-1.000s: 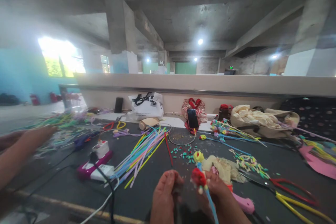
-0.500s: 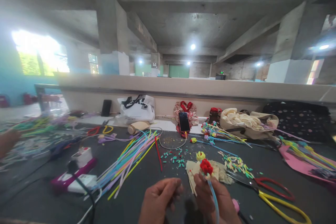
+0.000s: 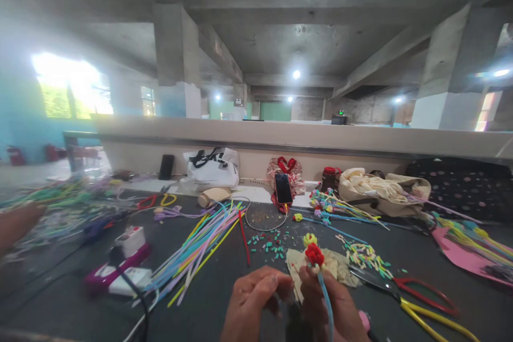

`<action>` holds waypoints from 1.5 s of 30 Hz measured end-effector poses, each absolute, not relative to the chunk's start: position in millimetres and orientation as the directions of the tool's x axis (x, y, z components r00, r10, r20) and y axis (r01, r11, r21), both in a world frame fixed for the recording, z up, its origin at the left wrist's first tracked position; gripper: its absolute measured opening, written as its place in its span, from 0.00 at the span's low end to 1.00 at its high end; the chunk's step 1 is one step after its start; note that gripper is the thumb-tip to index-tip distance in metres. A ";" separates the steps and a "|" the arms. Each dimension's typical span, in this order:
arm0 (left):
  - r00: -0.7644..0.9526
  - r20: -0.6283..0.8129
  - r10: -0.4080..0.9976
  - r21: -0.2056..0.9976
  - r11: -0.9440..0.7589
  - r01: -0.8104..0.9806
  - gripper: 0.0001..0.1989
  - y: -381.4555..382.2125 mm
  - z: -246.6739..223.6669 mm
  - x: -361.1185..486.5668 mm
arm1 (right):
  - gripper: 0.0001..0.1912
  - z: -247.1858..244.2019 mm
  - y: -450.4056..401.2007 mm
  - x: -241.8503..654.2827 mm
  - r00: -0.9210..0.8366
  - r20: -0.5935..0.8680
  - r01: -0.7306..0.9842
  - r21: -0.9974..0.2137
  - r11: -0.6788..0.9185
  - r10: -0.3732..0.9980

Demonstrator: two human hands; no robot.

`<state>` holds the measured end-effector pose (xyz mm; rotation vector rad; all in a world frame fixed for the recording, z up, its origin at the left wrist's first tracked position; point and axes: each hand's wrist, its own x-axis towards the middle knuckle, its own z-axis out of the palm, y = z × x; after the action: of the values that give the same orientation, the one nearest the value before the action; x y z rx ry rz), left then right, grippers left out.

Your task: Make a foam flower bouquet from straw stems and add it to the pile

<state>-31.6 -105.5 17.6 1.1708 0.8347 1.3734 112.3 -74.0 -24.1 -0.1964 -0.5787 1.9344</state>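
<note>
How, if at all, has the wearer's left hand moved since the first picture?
Yes: the left hand has moved rightward, judged against the red stick.

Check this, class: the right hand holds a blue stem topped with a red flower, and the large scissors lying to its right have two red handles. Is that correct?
Not quite: the large scissors have one red handle and one yellow handle, as the head view shows. The rest stands: the right hand holds a blue stem topped with a red flower.
</note>
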 end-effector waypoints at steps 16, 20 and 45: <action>0.010 0.102 0.995 0.962 -0.096 -0.256 0.11 -70.3 -25.6 -34.6 | 0.08 -39.4 -68.3 112.5 -0.318 0.170 -0.861 -0.465 -0.209 0.933; -0.030 0.032 0.999 0.950 -0.040 -0.310 0.08 -67.1 -29.2 -33.6 | 0.08 -38.6 -68.3 112.4 -0.311 0.142 -0.851 -0.482 -0.208 0.940; 0.044 -0.053 0.998 0.985 0.060 -0.163 0.13 -63.3 -32.0 -30.9 | 0.08 -33.5 -73.2 112.4 -0.271 0.119 -0.847 -0.502 -0.178 0.955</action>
<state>-30.9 -63.3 -32.0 1.0652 1.0860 1.2124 112.4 -73.2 -33.5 -0.2597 -0.5653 1.7647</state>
